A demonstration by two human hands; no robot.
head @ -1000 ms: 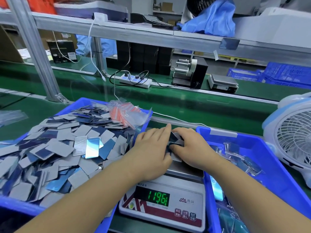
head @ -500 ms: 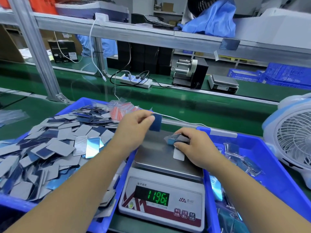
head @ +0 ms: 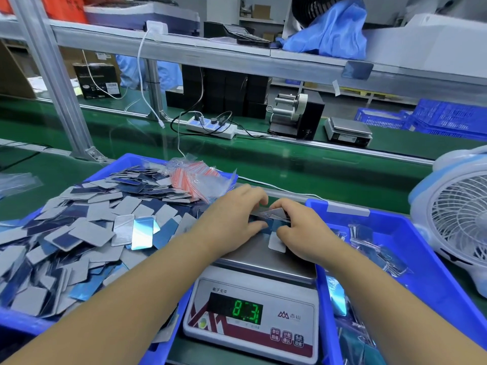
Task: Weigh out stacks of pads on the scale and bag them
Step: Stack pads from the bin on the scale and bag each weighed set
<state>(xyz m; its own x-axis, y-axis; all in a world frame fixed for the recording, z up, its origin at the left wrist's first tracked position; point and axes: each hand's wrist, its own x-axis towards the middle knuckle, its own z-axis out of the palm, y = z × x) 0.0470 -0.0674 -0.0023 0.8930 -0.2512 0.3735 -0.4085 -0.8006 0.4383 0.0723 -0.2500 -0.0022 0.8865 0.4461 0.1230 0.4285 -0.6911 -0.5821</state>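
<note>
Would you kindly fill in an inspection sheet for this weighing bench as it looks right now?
Surface: green bench.
Job's things: scale reads 8 3; stack of pads on its pan; left bin heaped with loose pads; bags on the heap; right bin holds bagged pads.
Clutter: desk fan.
Hands: left hand and right hand grip the stack.
Cables: white cable, power strip.
Surroundings: second scale, tape dispenser.
</note>
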